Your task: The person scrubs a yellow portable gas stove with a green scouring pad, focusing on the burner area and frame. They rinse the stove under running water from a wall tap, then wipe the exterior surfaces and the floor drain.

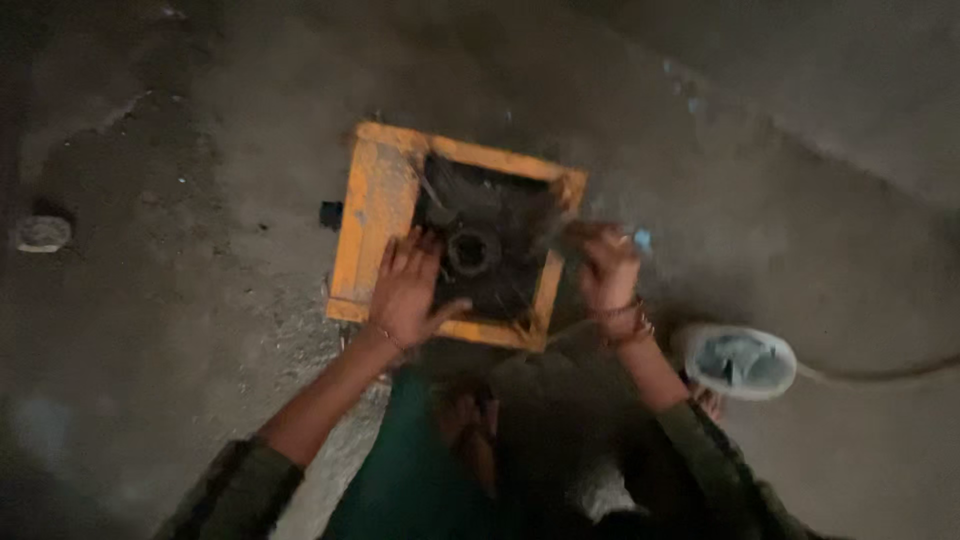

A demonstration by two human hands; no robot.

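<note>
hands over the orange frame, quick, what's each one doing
Left hand: open, flat on the orange frame.
Right hand: fingers curled at the frame's edge; grip cannot be told.

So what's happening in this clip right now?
A person crouches over a square orange frame lying on a dusty concrete floor. The left hand rests flat on the frame's edge beside a dark round part in its middle. The right hand, blurred, pinches something small and pale blue at the frame's right edge. A white container sits nearby.

Dark olive sleeves pushed up, bangles [625, 322] (several) at one wrist.
</note>
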